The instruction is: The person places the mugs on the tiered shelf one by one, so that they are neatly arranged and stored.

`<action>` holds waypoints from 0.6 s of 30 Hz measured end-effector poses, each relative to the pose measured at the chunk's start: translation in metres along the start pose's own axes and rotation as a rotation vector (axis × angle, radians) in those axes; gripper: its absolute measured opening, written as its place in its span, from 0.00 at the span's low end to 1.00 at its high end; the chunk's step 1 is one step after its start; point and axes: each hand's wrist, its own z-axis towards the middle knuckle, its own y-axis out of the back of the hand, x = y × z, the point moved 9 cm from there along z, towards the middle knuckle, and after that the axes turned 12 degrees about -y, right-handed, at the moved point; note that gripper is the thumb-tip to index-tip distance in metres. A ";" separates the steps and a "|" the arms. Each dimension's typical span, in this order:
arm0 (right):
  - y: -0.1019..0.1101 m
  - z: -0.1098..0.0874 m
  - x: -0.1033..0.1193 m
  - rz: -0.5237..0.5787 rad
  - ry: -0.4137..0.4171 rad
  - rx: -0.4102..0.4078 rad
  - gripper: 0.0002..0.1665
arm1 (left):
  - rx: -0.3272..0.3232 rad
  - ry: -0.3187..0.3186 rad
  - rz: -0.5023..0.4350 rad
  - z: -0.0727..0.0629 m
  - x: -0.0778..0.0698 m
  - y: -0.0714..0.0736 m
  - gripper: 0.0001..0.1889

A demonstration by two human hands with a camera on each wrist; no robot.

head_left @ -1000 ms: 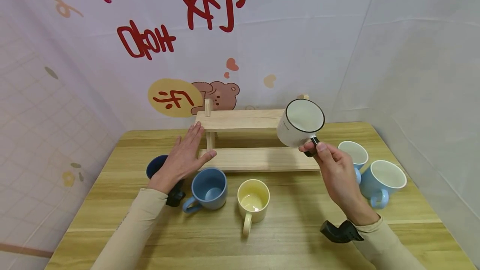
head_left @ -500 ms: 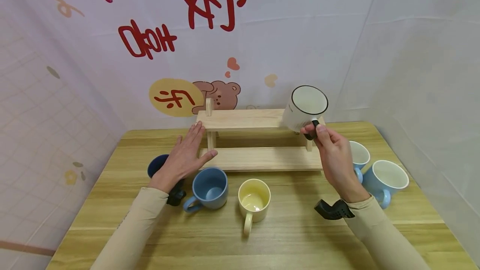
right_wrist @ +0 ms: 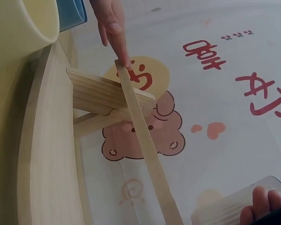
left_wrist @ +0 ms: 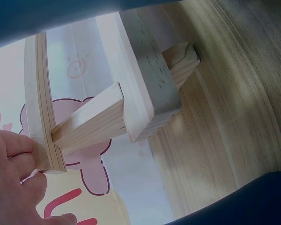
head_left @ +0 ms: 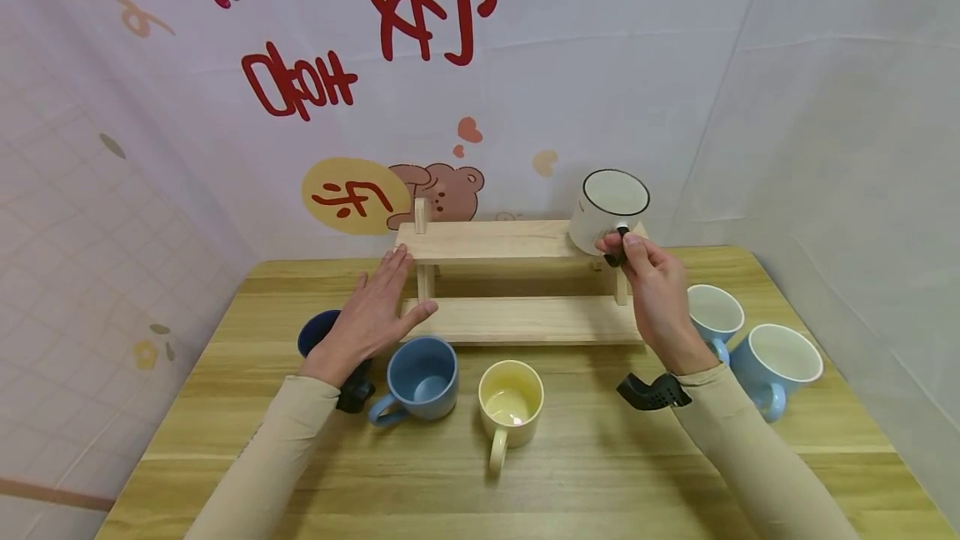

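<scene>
A white enamel-look mug with a black rim and black handle stands upright at the right end of the wooden rack's upper shelf. My right hand pinches that handle between thumb and fingers; the right wrist view catches the mug only in its lower corner. My left hand rests with spread fingers against the left end of the same shelf. In the left wrist view, the left hand's fingertips press on the board's end.
Before the rack's lower shelf stand a blue mug and a yellow mug. A dark blue mug is partly hidden behind the left hand. Two light blue mugs stand at the table's right. A printed cloth hangs behind.
My right hand has carried the white mug back and then down to the upper shelf's right end, turning it more upright. The left hand has stayed on the shelf's left end.
</scene>
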 end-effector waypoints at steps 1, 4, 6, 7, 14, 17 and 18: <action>0.000 0.002 -0.001 0.002 -0.003 -0.002 0.23 | -0.001 -0.002 0.001 0.000 0.000 0.000 0.53; -0.001 0.006 -0.002 0.006 -0.005 -0.012 0.21 | -0.004 -0.005 0.001 0.000 0.000 0.001 0.53; -0.002 0.008 -0.003 0.011 0.001 -0.012 0.21 | -0.004 -0.007 0.004 0.000 -0.001 0.001 0.53; -0.002 0.009 -0.003 0.009 0.004 -0.013 0.21 | -0.005 -0.008 0.005 0.000 -0.001 0.001 0.53; -0.005 0.013 -0.002 -0.039 -0.001 -0.029 0.25 | -0.007 -0.011 -0.002 0.001 -0.001 0.000 0.52; -0.006 0.015 -0.002 -0.065 -0.018 -0.040 0.25 | -0.011 -0.012 -0.005 0.000 -0.001 0.001 0.52; -0.006 0.016 -0.003 -0.080 -0.025 -0.044 0.25 | -0.011 -0.012 -0.005 0.000 -0.001 0.001 0.52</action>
